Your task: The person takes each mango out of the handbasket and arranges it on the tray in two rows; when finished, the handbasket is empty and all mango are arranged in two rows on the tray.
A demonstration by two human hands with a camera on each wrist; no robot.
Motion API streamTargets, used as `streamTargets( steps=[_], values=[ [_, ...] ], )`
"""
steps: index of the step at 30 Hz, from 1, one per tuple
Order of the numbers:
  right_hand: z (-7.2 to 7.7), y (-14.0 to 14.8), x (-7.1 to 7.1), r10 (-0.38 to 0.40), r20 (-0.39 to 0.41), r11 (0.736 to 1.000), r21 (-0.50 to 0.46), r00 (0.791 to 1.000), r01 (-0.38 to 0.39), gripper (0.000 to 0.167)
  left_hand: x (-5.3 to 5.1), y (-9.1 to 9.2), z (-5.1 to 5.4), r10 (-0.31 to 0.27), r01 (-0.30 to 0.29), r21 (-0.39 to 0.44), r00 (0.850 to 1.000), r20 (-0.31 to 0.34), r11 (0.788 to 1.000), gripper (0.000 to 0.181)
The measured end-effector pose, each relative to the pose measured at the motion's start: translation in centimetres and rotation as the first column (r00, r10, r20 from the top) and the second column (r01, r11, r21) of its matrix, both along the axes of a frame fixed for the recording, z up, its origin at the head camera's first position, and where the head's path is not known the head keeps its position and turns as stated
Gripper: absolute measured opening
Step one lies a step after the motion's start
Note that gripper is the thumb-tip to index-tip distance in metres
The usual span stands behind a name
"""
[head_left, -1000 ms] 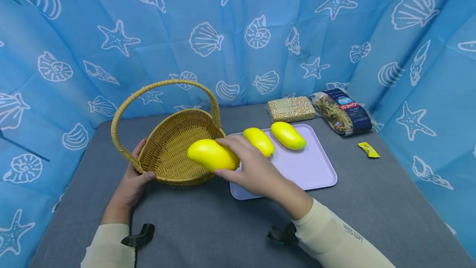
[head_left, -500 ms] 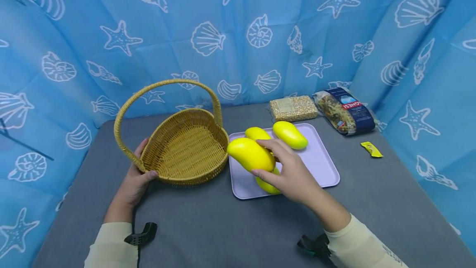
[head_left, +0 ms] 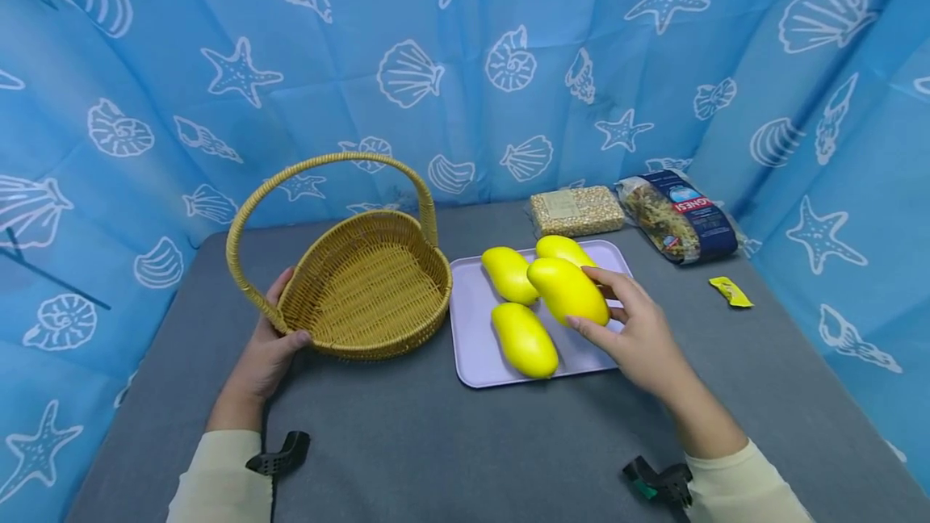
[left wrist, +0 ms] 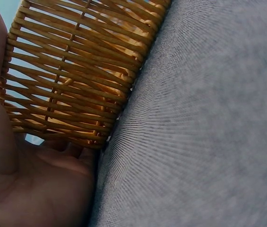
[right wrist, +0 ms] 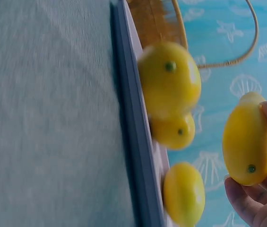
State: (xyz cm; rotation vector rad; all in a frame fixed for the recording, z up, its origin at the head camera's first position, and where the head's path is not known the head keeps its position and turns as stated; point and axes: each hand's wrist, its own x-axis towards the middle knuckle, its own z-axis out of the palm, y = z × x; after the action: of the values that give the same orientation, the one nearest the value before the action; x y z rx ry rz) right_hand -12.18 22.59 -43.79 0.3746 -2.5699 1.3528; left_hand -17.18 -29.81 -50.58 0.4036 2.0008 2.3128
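In the head view my left hand (head_left: 263, 357) grips the left side of a wicker basket (head_left: 366, 297) with a tall arched handle, thumb on the near rim. The left wrist view has the basket's woven wall (left wrist: 72, 71) against the hand, with some fingers hidden behind it. My right hand (head_left: 647, 333) holds a yellow mango (head_left: 568, 290) above a lilac tray (head_left: 475, 357), thumb in front and fingers at the far side. Below it on the tray lie three more mangoes: one near the front (head_left: 525, 340), one behind (head_left: 508, 274) and one partly covered at the back (head_left: 563, 248).
Behind the tray lies a clear pack of pale grains (head_left: 577, 211), with a dark blue pasta bag (head_left: 679, 216) beside it. A small yellow wrapped sweet (head_left: 731, 292) is to the right on the grey tabletop (head_left: 450, 458). A blue shell-patterned curtain (head_left: 465, 79) encloses the back and sides.
My right hand has carried its mango rightward, from near the basket's right rim to over the tray. The front mango on the tray has come fully into view. My left hand keeps its grip on the basket.
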Motion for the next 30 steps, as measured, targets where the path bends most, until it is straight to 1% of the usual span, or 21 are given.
streamTargets(
  steps=[2,4,8,12,17,22,30],
  values=[
    [-0.2,0.7,-0.1,-0.018,-0.004,1.000,0.007,1.000,0.018,0.067,0.0,0.1,0.0,0.001,-0.001,0.002,1.000,0.000,1.000,0.097],
    [-0.3,1.3,-0.1,-0.038,0.009,0.999,0.021,0.999,0.038,0.068,0.0,0.1,0.0,-0.002,0.002,0.006,1.000,0.001,1.000,0.096],
    [-0.3,2.3,-0.2,-0.071,0.074,0.996,0.066,0.995,0.066,0.070,-0.1,-0.1,-0.1,-0.010,0.010,0.007,1.000,0.000,1.000,0.096],
    [-0.5,3.1,-0.4,-0.076,0.147,0.991,0.122,0.986,0.058,0.070,-0.1,-0.2,-0.3,-0.013,0.013,0.009,1.000,-0.006,1.000,0.096],
    [-0.8,3.6,-0.4,-0.077,0.219,0.978,0.208,0.973,0.030,0.071,-0.1,-0.3,-0.4,-0.017,0.017,0.012,1.000,-0.008,1.000,0.096],
    [-1.1,3.6,-0.4,-0.088,0.261,0.960,0.280,0.961,0.012,0.072,-0.1,-0.3,-0.4,-0.027,0.027,0.017,1.000,-0.015,0.999,0.096],
    [-1.1,4.0,-0.5,-0.125,0.322,0.941,0.338,0.938,0.010,0.076,-0.1,-0.3,-0.3,-0.026,0.026,0.015,1.000,-0.016,1.000,0.096]
  ],
)
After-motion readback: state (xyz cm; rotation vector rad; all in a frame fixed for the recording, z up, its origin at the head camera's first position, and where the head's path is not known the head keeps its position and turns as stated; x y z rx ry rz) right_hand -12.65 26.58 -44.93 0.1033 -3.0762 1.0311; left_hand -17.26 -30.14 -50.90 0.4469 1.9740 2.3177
